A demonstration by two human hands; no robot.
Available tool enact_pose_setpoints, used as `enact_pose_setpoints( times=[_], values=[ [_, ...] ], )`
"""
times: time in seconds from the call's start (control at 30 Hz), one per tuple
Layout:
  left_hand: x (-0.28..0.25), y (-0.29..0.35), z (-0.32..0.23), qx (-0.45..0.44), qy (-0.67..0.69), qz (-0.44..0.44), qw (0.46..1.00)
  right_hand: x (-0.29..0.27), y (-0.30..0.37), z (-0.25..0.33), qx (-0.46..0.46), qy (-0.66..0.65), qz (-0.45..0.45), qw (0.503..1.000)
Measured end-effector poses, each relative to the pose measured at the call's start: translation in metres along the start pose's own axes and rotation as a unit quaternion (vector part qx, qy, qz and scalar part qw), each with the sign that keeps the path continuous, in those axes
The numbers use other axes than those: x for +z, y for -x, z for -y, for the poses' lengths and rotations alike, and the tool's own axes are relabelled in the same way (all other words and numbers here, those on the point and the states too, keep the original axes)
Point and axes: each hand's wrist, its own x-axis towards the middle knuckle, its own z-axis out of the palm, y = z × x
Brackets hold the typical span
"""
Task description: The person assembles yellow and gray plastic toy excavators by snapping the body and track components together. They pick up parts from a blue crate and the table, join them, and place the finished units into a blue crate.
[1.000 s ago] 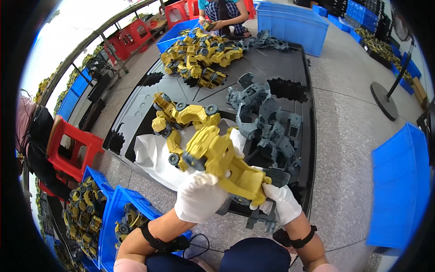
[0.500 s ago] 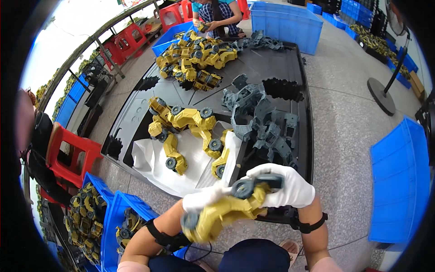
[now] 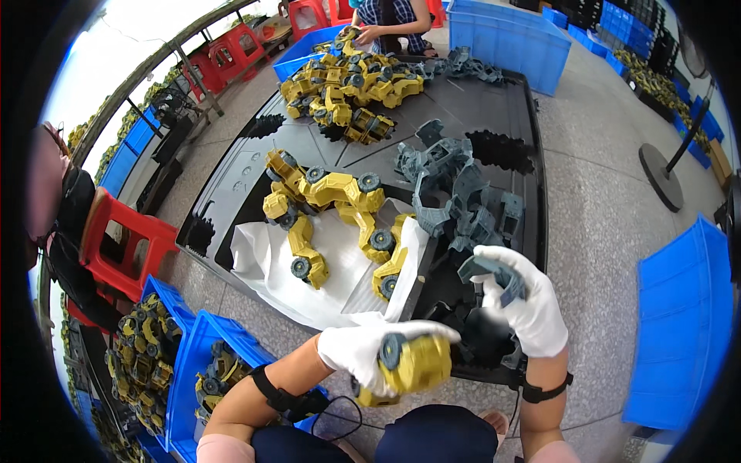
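Observation:
My white-gloved left hand (image 3: 349, 351) grips a yellow toy vehicle (image 3: 423, 364) with a dark grey wheel, held over my lap at the near edge of the table. To the right, my gloved right hand (image 3: 538, 315) has its thumb and fingers around a curved grey plastic part (image 3: 503, 276), just above the near end of the pile of grey parts (image 3: 461, 193). Left of that pile, several yellow toy vehicle bodies (image 3: 340, 189) with grey wheels lie on and beside a white sheet (image 3: 266, 258).
The black table (image 3: 482, 108) bears a large heap of yellow vehicles (image 3: 347, 85) at its far end, where another person's hand (image 3: 369, 35) works. Blue crates (image 3: 204, 339) with vehicles stand at lower left, near a red stool (image 3: 127, 224). A blue bin (image 3: 675, 332) lies right.
My hands have moved apart. My left hand keeps the yellow vehicle, now turned; my right hand has left it and risen to the right, holding a grey part. The view has shifted slightly.

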Motion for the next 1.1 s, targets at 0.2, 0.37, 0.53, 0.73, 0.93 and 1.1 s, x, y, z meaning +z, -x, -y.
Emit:
enact_pose_setpoints(
  times=[0.2,0.37,0.53,0.73,0.93,1.1],
  values=[
    [0.006,0.004,0.031,0.114,0.183,-0.213,0.953,0.023,0.039,-0.003,-0.194,0.310,-0.009,0.931],
    [0.015,0.001,0.016,0.088,0.137,-0.266,0.950,0.027,0.052,-0.011,-0.251,0.340,0.003,0.906],
    [0.023,-0.003,0.011,0.156,0.150,-0.299,0.930,0.042,0.069,-0.005,-0.235,0.415,-0.060,0.877],
    [0.029,-0.013,0.006,0.075,0.482,-0.330,0.808,0.042,0.074,-0.010,-0.250,0.418,-0.159,0.859],
    [0.032,-0.007,0.009,0.185,0.114,-0.308,0.926,0.043,0.074,-0.008,-0.243,0.432,-0.134,0.858],
    [0.034,-0.006,0.005,0.183,0.028,-0.305,0.934,0.042,0.076,-0.004,-0.241,0.456,-0.120,0.848]
  ],
)
